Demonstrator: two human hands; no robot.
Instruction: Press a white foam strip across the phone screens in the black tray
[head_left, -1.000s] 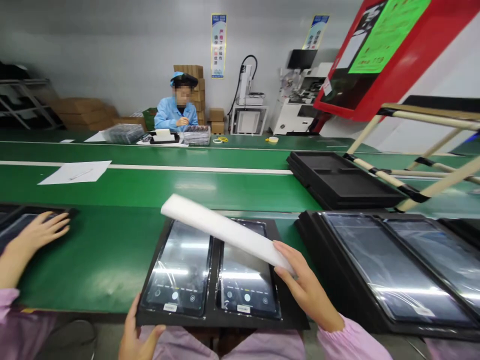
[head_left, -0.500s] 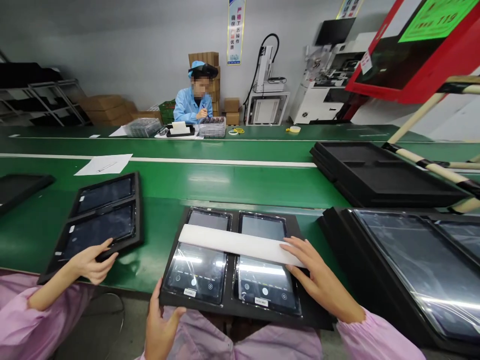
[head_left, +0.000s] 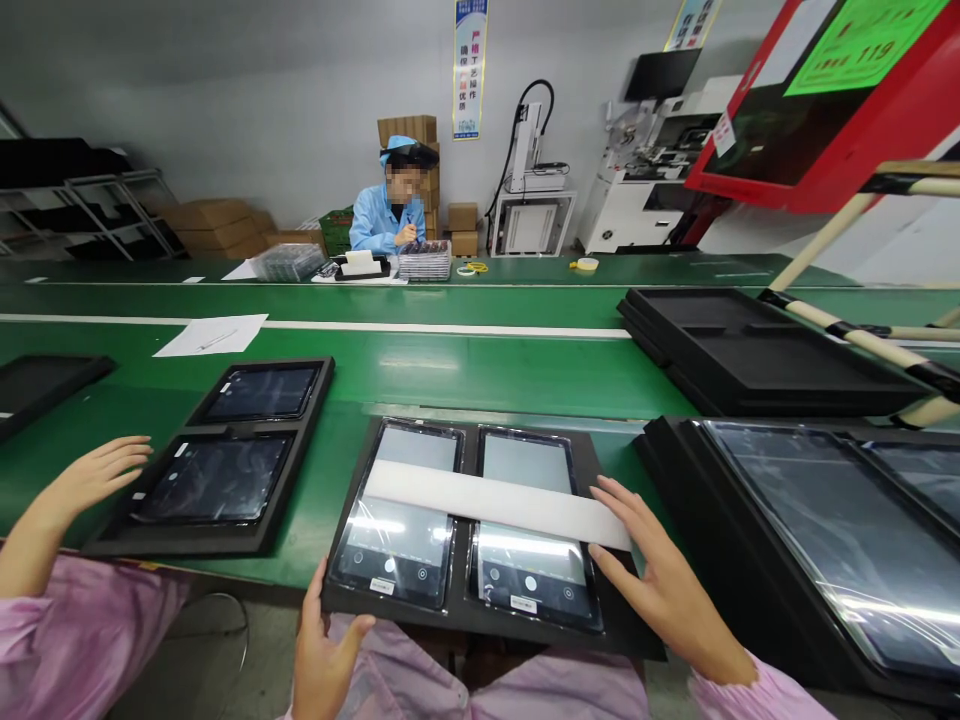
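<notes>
In front of me a black foam tray (head_left: 630, 630) holds two tablets, the left tablet (head_left: 394, 550) and the right tablet (head_left: 529, 570), both with lit screens. A long white foam strip (head_left: 487, 497) lies slantwise across both screens. My left hand (head_left: 326, 645) grips the tray's near left corner, thumb and fingers around the edge. My right hand (head_left: 660, 580) has the strip's right end between its thumb and fingers, over the right side of the tray. Part of that end is hidden by the hand.
At left, a co-worker's open hand (head_left: 90, 480) hovers beside another black tray (head_left: 277, 500) with two dark-screened tablets. Stacked trays with tablets (head_left: 825, 520) stand close on my right, more black trays (head_left: 750, 340) behind them. A person in blue (head_left: 382, 215) sits across the green bench (head_left: 450, 370).
My right hand and the white strip have slid slightly to the right. The co-worker's hand has let go of the left tray and drawn back left; that tray has shifted right.
</notes>
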